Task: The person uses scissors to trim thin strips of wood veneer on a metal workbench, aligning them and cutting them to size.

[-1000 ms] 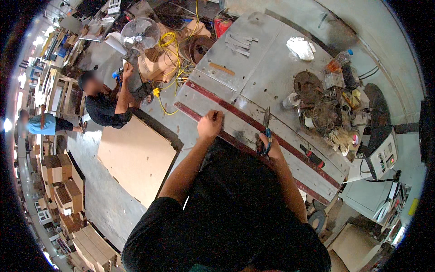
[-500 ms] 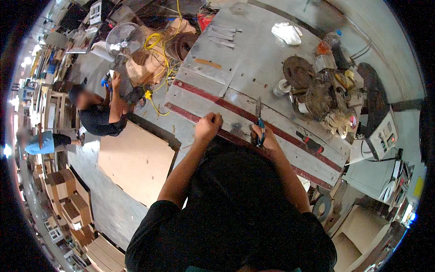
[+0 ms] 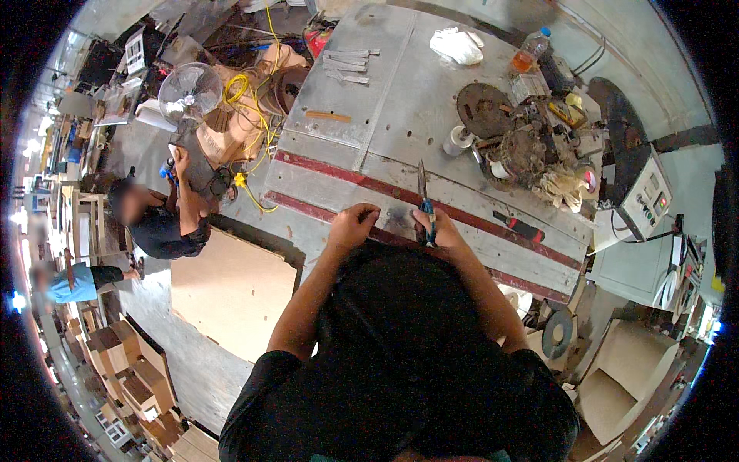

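At the near edge of the metal table [image 3: 400,100], my right hand [image 3: 448,233] is closed round the blue-and-black handles of scissors [image 3: 423,187]. Their long blades point away from me, above the table top. To the left, my left hand [image 3: 353,226] is curled with thumb and fingertips together. Whatever those fingers may pinch is hidden or too small to make out. Two dark red strips [image 3: 462,213] run across the table, one beyond my hands and one along the near edge beneath them. Right of the scissors lies a red-and-black handled tool [image 3: 519,226].
Grey strips [image 3: 348,65], a flat brown piece [image 3: 329,116] and white gloves [image 3: 457,46] lie farther back. Dirty round metal parts [image 3: 483,109] and a can [image 3: 458,141] crowd the right. A person [image 3: 158,219] sits at left by a fan [image 3: 190,91], yellow cable [image 3: 265,123] and cardboard [image 3: 231,289].
The whole view has shifted slightly. My right hand still grips the scissors, now tilted more upright in the picture, and my left hand stays curled near the table edge.
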`<state>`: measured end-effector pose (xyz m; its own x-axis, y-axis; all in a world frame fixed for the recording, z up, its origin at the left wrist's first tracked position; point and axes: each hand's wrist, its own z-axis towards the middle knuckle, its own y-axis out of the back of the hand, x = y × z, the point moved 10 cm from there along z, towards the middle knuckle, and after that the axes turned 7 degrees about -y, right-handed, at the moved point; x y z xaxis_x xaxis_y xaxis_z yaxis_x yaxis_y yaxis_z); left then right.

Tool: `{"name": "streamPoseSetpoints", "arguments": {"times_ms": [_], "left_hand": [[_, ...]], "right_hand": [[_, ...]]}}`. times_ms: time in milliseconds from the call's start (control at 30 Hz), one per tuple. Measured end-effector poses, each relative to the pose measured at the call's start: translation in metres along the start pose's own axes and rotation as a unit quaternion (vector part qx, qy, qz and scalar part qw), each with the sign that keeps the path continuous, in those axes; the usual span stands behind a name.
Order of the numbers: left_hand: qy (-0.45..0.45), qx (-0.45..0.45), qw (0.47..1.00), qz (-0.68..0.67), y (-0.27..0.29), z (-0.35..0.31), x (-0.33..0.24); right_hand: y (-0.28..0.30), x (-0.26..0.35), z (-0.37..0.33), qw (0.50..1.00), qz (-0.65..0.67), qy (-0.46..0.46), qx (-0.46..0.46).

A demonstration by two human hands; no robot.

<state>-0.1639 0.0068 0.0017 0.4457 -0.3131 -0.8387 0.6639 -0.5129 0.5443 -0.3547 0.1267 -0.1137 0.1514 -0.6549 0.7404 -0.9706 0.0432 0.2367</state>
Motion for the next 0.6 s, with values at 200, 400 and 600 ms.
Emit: {"name": "streamPoseSetpoints", "arguments": {"times_ms": [200,400,600], "left_hand": [[0.066,0.038,0.997,-0.012,-0.01,-0.004,0.023],[0.067,0.02,0.997,-0.042,-0.019,0.009,0.011],[-0.035,0.062,0.94,-0.335,-0.086,0.092,-0.043]], "right_hand": [[0.015,0.084,-0.069,0.943,-0.284,0.03,-0.173],[0.036,0.084,-0.055,0.957,-0.241,0.061,-0.152],[0.054,0.07,-0.055,0.931,-0.202,0.189,-0.236]]}}
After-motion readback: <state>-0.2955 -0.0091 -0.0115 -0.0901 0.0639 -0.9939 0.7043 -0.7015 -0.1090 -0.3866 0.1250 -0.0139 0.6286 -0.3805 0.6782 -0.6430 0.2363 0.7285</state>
